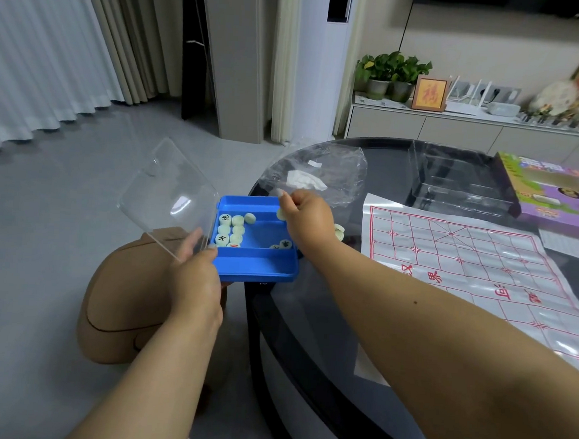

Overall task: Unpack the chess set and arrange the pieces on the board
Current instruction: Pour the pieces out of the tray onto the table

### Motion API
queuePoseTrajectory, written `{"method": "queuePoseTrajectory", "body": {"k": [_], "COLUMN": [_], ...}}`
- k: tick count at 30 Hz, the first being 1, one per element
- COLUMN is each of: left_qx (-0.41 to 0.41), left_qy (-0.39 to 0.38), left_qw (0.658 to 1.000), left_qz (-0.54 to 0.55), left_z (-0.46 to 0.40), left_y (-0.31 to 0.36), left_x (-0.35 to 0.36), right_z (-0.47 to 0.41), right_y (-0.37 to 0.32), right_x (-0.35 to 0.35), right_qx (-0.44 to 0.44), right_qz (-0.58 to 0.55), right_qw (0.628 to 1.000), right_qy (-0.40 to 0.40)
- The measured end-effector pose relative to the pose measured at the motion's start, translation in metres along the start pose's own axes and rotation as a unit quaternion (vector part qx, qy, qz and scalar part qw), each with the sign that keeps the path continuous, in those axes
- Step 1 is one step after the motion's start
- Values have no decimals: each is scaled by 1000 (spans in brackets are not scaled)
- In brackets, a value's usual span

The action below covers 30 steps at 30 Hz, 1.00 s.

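Blue tray [256,263] held at the bench [309,322] edge by the left hand [195,274], grip curled round its near-left corner under the clear lid [167,195]. Right hand [307,217] over the tray's far right, fingers pinching one pale piece [280,213]. Best to keep the tray level, carry each piece right to the board [465,264], set down face up. Remaining pieces [231,229] clustered at the tray's left.

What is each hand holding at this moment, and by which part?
The left hand holds the blue box at its near left corner. The right hand pinches a pale round chess piece by its edge.
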State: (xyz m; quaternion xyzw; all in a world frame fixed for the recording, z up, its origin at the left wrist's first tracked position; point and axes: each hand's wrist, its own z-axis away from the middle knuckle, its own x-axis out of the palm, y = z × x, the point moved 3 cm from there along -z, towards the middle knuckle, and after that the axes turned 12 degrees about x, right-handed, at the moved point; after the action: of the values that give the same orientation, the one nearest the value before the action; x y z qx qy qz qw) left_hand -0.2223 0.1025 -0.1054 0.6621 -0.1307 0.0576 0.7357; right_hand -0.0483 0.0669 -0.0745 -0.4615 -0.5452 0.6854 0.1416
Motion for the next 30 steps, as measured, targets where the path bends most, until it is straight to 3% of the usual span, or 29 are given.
{"method": "queuePoseTrajectory", "body": {"k": [4, 11, 15, 19, 22, 25, 30], "left_qx": [-2, 7, 8, 2, -1, -1, 5], "left_qy": [4, -12, -7, -2, 3, 6, 6], "left_qw": [1000, 1000, 1000, 1000, 1000, 1000, 1000], "left_qz": [0, -3, -3, -3, -1, 2, -4], "left_z": [-1, 2, 0, -2, -5, -5, -4], "left_y": [0, 1, 2, 2, 3, 5, 5], "left_x": [0, 3, 0, -5, -7, -5, -4], "right_z": [0, 6, 6, -6, -15, -16, -15], "right_y": [-8, -23, -22, -15, 3, 22, 30], "right_x": [3, 23, 19, -14, -41, -48, -36], "right_qx": [-6, -82, -75, -39, -25, -35, -99], "right_qz": [2, 150, 91, 14, 124, 252, 307], "right_qw": [1000, 981, 991, 999, 989, 965, 945], "right_qy": [-23, -89, -61, 31, 76, 68, 46]}}
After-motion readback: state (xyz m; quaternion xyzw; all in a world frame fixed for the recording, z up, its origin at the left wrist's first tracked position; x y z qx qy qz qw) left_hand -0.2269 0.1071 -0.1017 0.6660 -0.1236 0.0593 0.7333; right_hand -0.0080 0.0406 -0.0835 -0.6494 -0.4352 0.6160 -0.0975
